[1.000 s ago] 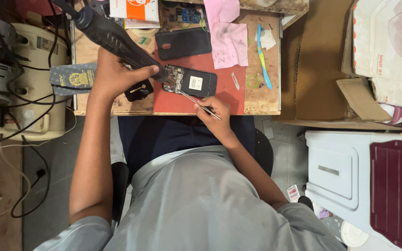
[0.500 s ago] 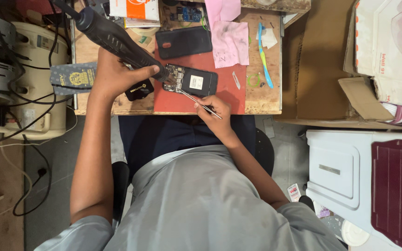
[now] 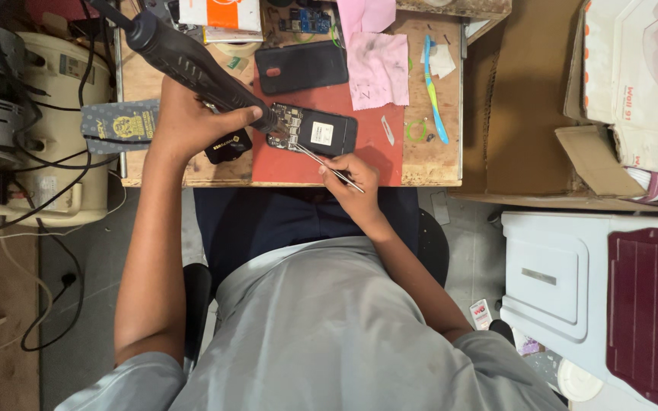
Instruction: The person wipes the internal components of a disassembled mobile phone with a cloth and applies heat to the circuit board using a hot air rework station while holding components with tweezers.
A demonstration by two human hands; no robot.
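Near the front edge of the bench (image 3: 436, 171), the left hand (image 3: 192, 122) grips a hot-air wand (image 3: 192, 61) over the opened phone (image 3: 312, 131) while the right hand (image 3: 352, 176) pinches tweezers (image 3: 327, 165); steady heat and light touch seem wise.

Hot-air tool (image 3: 192, 65), tweezers (image 3: 329, 166) over opened phone (image 3: 312, 131)

- I see a light grey short-sleeved shirt covering the torso, with soft creases running across the cloth.
- The sleeves end above the elbows, so both forearms are bare down to the left hand (image 3: 192, 125) and the right hand (image 3: 353, 176).
- I see dark navy trousers over the lap at the near edge of the desk.
- No watch, ring or glove shows on either hand.
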